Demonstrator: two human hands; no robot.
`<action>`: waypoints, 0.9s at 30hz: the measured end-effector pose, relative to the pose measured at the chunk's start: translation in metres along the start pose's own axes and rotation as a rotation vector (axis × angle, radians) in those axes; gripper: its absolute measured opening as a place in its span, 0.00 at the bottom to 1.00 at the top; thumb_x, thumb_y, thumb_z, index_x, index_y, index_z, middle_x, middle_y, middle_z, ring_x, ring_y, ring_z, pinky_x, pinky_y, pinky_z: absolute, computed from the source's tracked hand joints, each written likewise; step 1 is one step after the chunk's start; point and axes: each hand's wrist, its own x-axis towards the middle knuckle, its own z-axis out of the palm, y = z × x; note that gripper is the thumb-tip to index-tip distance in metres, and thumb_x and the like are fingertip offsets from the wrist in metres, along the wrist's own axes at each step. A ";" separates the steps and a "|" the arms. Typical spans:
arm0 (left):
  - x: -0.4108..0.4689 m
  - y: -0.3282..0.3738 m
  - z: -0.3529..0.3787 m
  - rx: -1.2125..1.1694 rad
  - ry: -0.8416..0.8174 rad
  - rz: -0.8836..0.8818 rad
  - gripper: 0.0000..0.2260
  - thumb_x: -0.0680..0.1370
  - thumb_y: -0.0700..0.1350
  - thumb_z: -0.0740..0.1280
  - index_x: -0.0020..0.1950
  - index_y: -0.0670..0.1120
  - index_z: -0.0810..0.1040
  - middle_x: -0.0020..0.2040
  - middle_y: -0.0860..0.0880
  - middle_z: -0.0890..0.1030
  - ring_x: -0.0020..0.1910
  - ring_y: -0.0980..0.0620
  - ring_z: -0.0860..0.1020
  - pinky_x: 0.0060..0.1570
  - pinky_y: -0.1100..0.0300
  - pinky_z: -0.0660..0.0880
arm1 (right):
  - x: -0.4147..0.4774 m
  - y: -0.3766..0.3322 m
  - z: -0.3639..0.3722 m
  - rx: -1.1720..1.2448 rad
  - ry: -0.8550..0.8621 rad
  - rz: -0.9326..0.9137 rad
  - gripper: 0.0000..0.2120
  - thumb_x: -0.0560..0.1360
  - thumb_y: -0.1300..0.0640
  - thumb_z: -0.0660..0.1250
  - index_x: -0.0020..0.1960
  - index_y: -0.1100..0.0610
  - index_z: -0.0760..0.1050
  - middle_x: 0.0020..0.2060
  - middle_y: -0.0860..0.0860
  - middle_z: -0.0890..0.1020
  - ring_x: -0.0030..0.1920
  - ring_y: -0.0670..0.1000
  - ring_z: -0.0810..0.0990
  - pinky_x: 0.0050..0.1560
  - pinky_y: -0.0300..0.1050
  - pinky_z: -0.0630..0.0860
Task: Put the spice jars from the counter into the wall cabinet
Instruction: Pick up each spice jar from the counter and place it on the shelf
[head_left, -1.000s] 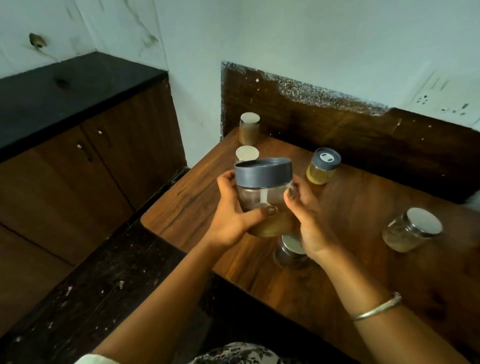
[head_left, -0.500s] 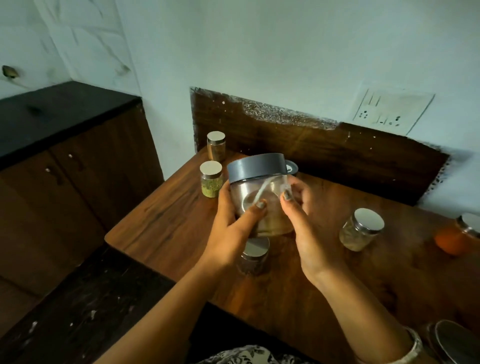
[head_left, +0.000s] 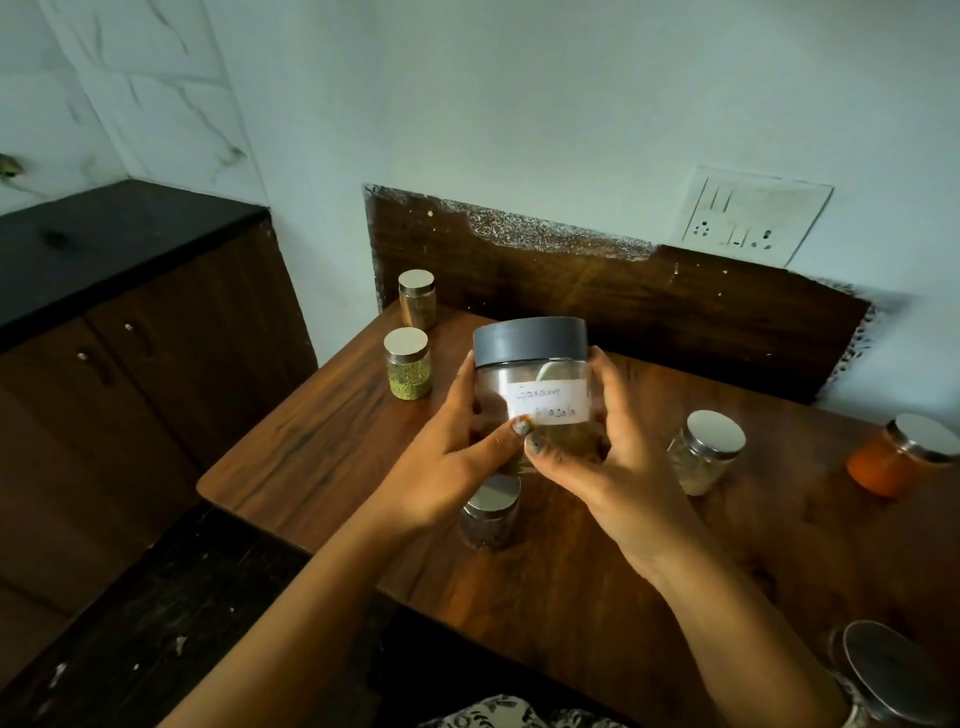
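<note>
Now, past the green jar (head_left: 408, 366) standing on the desk (head_left: 322, 441), my left hand (head_left: 441, 467) and right hand (head_left: 613, 467) clamp the grey-lidded jar (head_left: 530, 340) above it. It has rotated: its label (head_left: 553, 402) faces me now. Identified, I judge; the cabinet lift comes next, pale jar (head_left: 704, 452) and orange jar (head_left: 893, 460) waiting.

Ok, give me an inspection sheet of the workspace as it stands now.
Surface: wooden counter, jars on it.
Job's things: grey-lidded jar held above the counter; standing on it, brown jar, green jar, dark jar, pale jar, orange jar, half-hidden jar at lower right.
Clutter: nothing seen.
Hands: left hand and right hand both grip the grey-lidded jar.
Cables: nothing seen.
Surroundings: socket panel on wall, black-topped cabinet at left; wall cabinet not in view.
</note>
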 end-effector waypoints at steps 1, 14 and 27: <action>-0.001 0.000 -0.002 0.018 -0.003 0.003 0.43 0.68 0.55 0.68 0.77 0.52 0.47 0.58 0.59 0.76 0.55 0.59 0.79 0.50 0.60 0.79 | -0.002 -0.002 -0.002 0.022 -0.024 0.009 0.41 0.63 0.54 0.77 0.69 0.38 0.60 0.56 0.42 0.76 0.55 0.38 0.79 0.50 0.39 0.80; -0.011 0.013 -0.010 0.074 -0.048 0.043 0.45 0.71 0.49 0.72 0.75 0.57 0.41 0.53 0.70 0.78 0.54 0.66 0.79 0.52 0.65 0.77 | -0.010 -0.010 -0.015 -0.080 -0.157 0.134 0.34 0.61 0.49 0.71 0.62 0.28 0.61 0.56 0.42 0.78 0.51 0.45 0.83 0.45 0.47 0.81; -0.014 0.009 -0.037 0.340 -0.017 0.135 0.52 0.66 0.64 0.71 0.77 0.56 0.38 0.66 0.54 0.75 0.59 0.58 0.78 0.59 0.57 0.77 | -0.006 -0.021 0.004 -0.246 -0.135 0.095 0.44 0.65 0.48 0.68 0.74 0.35 0.48 0.64 0.45 0.75 0.55 0.42 0.81 0.53 0.42 0.80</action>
